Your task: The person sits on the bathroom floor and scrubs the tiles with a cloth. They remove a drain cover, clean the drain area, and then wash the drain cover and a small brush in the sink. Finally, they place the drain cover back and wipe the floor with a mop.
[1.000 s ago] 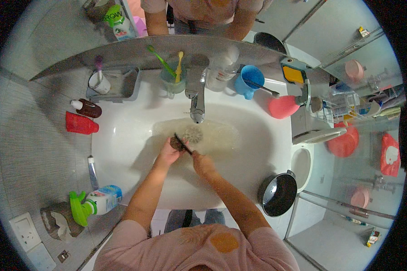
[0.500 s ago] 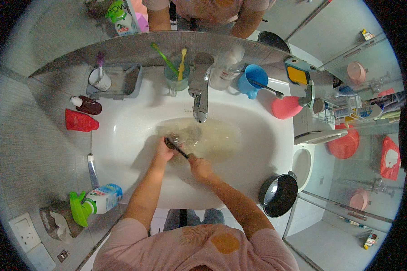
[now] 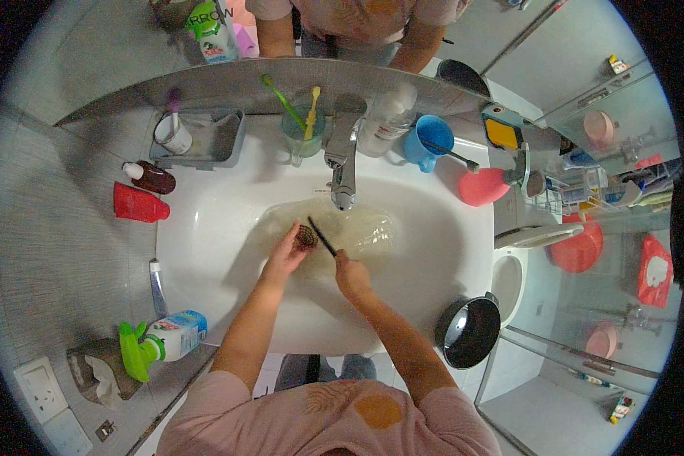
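Note:
My left hand is closed on a small round brown piece with a grid-like face, which looks like a drain strainer. It is held up over the cloudy water in the white sink. My right hand grips a thin dark brush by its lower end. The brush's upper end points up and left, just right of the strainer, with a small gap between them. Above both hands the chrome faucet reaches over the water.
Along the back stand a grey tray, a glass with toothbrushes, a clear bottle and a blue mug. A pink bottle is at the right, a black pot near right, a spray bottle near left.
The brush has come off the strainer and turned more upright. My left hand has turned and shows the strainer's face; my right hand has moved slightly right.

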A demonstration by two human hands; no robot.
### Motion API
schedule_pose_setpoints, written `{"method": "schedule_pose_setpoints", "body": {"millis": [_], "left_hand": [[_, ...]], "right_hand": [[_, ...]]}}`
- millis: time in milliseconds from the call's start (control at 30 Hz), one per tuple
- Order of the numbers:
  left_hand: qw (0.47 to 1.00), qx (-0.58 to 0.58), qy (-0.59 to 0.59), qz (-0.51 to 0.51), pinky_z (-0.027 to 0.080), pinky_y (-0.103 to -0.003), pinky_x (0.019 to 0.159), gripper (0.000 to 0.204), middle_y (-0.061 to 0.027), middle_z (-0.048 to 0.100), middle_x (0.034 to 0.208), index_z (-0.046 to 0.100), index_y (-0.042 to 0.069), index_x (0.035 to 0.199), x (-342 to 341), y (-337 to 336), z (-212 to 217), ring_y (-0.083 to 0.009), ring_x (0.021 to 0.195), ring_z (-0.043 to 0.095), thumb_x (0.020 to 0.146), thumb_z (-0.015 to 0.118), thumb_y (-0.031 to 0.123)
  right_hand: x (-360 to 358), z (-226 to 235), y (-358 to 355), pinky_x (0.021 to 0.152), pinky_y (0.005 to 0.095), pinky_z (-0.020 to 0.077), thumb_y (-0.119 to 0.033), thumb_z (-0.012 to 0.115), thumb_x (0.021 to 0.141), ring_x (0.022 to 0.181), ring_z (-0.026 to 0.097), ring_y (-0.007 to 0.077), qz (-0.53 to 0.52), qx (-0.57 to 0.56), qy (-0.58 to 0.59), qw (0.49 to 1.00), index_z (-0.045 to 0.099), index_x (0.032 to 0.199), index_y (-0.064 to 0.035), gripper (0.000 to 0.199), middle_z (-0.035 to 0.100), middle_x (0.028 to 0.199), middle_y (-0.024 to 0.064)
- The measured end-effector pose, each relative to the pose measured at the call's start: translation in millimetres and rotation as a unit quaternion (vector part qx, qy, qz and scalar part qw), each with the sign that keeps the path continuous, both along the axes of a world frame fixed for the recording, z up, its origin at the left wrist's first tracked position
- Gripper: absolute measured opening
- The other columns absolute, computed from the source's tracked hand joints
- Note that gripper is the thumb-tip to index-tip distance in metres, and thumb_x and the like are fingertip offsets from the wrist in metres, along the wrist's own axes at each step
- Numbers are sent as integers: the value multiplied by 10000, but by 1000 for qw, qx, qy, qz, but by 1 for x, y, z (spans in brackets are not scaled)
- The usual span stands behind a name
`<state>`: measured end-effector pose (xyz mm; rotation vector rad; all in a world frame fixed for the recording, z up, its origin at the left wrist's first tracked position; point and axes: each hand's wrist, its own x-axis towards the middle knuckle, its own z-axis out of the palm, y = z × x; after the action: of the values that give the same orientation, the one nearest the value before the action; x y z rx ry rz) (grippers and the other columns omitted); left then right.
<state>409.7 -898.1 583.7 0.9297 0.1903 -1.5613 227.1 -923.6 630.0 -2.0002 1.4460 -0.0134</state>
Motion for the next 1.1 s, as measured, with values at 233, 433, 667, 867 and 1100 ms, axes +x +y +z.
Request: {"method": "schedule_pose_setpoints", "body": {"millis": [233,433,667,867,1100], "left_hand": [[998,21,-62,16,475,-477,822,314,-135,549,912,494,17,984,4,7,-32,-317,850,569,866,513,307],[995,62,51,59,460,-520,817,318,-146,544,885,451,23,962,6,1,-19,-348,871,567,882,452,332],[993,-41,87,74,428,-519,859,609,-170,541,920,455,18,939,-9,-6,27,-351,933,530,883,202,568],[812,49,-558,-163,424,-410,810,526,-138,561,891,507,17,1056,-9,-11,8,-301,880,541,650,762,235],[446,28,-877,-179,378,-437,864,658,-165,534,1033,488,41,1096,-33,-46,-25,-338,997,488,544,786,241]], "right_hand": [[-62,-25,-24,616,439,443,-398,215,933,700,592,377,-136,36,82,987,586,823,0,554,593,722,241],[-1,32,20,587,446,443,-219,444,889,712,576,405,38,80,-165,982,541,993,-56,217,580,779,244],[14,6,21,530,492,421,-193,425,887,665,561,429,47,33,-117,991,522,965,-71,174,576,733,228],[-14,17,-15,561,492,441,-188,437,869,663,569,415,-9,10,-8,1000,524,952,-67,171,586,745,233],[-68,-41,-39,647,461,460,-162,460,842,745,574,408,23,-82,77,993,541,893,-11,179,583,783,235]]}}
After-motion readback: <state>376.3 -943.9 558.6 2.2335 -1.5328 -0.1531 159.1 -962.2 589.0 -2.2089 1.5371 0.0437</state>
